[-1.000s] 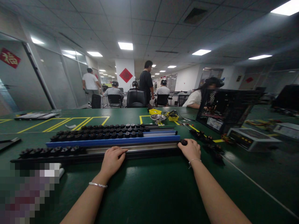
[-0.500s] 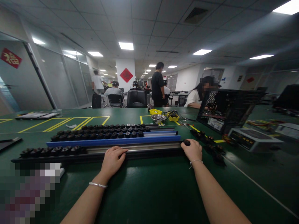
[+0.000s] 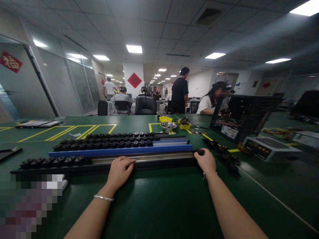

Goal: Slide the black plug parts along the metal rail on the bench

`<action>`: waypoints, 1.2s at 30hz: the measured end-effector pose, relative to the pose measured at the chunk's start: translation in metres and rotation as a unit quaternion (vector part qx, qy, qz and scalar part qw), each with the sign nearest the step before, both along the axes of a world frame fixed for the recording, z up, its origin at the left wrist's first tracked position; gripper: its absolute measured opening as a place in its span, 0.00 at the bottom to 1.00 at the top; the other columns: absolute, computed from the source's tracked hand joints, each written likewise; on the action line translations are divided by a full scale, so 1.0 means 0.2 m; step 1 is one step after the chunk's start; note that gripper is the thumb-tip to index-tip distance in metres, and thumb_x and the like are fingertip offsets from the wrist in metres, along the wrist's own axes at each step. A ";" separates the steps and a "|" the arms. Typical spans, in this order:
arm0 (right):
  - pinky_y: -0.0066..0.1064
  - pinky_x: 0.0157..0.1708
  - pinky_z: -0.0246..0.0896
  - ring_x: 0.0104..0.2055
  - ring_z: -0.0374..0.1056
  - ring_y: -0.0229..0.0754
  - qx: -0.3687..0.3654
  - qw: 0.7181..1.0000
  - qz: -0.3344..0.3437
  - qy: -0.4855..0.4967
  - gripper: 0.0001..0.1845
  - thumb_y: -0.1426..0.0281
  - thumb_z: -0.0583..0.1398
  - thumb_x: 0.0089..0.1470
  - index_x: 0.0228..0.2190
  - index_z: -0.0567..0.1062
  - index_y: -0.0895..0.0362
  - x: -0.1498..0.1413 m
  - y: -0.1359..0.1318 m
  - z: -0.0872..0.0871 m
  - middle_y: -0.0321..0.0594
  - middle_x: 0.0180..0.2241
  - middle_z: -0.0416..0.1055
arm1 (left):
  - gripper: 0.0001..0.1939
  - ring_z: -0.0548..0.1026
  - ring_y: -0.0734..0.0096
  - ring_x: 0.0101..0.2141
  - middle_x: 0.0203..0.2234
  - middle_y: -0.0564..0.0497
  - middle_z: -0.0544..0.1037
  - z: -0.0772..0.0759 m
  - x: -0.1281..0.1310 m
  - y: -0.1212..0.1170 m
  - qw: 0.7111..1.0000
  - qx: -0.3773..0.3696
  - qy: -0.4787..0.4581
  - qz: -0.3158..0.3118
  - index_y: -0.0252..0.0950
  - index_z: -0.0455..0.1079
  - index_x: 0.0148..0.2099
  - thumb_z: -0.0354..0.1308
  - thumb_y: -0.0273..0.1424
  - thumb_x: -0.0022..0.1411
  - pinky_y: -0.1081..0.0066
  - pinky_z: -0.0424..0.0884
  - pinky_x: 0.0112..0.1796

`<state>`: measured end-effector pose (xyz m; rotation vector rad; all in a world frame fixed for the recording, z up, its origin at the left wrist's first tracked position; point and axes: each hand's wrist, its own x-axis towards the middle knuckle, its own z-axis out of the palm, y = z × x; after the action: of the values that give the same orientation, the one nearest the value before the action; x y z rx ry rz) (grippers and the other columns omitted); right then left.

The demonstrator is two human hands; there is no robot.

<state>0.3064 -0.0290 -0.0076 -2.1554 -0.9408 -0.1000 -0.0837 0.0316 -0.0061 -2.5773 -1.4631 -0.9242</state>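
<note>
My left hand (image 3: 121, 170) is closed over the near edge of a long black track rail (image 3: 159, 163) around its middle, with thumb and fingers on it. At the rail's right end, my right hand (image 3: 206, 161) pinches a small black socket module (image 3: 199, 152), partly hidden by the fingers. A row of black socket modules (image 3: 59, 161) sits on the left part of the same rail. Its metal channel (image 3: 164, 156) shows between my hands. Just behind lies a blue rail (image 3: 119, 151), with further rows of black socket modules (image 3: 107, 143) beyond it.
Loose black modules (image 3: 226, 157) lie right of my right hand. Farther right are a power supply box (image 3: 271, 149) and an open computer case (image 3: 244, 116). Yellow trays (image 3: 165, 119) and a metal bowl (image 3: 168, 125) stand behind the rails. A person (image 3: 206, 101) sits across the green table (image 3: 159, 205).
My hands hold nearly the same places on the rail and module. In the background, the standing person in black has moved to the right and the one in white has shifted slightly right.
</note>
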 end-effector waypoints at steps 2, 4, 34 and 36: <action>0.36 0.43 0.59 0.44 0.66 0.49 0.007 1.000 0.000 -0.003 0.24 0.59 0.56 0.44 0.42 0.71 0.58 0.00 0.00 0.00 0.48 0.42 0.70 | 0.15 0.72 0.61 0.43 0.37 0.51 0.79 0.00 0.00 0.00 1.000 0.002 0.001 -0.003 0.47 0.75 0.43 0.49 0.35 0.59 0.58 0.64 0.45; 0.35 0.42 0.59 0.44 0.66 0.49 0.008 1.000 0.000 0.000 0.24 0.60 0.56 0.45 0.43 0.71 0.58 0.00 0.00 0.00 0.48 0.42 0.70 | 0.15 0.72 0.61 0.43 0.37 0.51 0.79 0.00 0.00 0.00 1.000 0.005 -0.002 -0.004 0.47 0.75 0.43 0.49 0.35 0.59 0.58 0.64 0.45; 0.34 0.39 0.61 0.41 0.68 0.47 -0.016 0.997 -0.044 0.068 0.23 0.62 0.56 0.47 0.46 0.69 0.52 0.01 -0.02 0.05 0.43 0.40 0.72 | 0.14 0.72 0.62 0.42 0.35 0.52 0.79 -0.01 -0.01 0.01 1.000 0.013 -0.015 -0.010 0.47 0.75 0.42 0.49 0.35 0.58 0.59 0.64 0.45; 0.34 0.39 0.61 0.40 0.68 0.47 -0.011 0.996 -0.046 0.070 0.23 0.62 0.56 0.47 0.46 0.69 0.52 0.01 -0.02 0.05 0.43 0.39 0.72 | 0.14 0.72 0.62 0.42 0.35 0.52 0.79 0.00 -0.01 0.01 1.000 0.013 -0.015 -0.009 0.47 0.75 0.42 0.49 0.35 0.58 0.59 0.65 0.45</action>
<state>0.3085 -0.0328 0.0020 -2.1949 -0.7657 0.0154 -0.0848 0.0327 -0.0071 -2.5735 -1.4273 -0.9818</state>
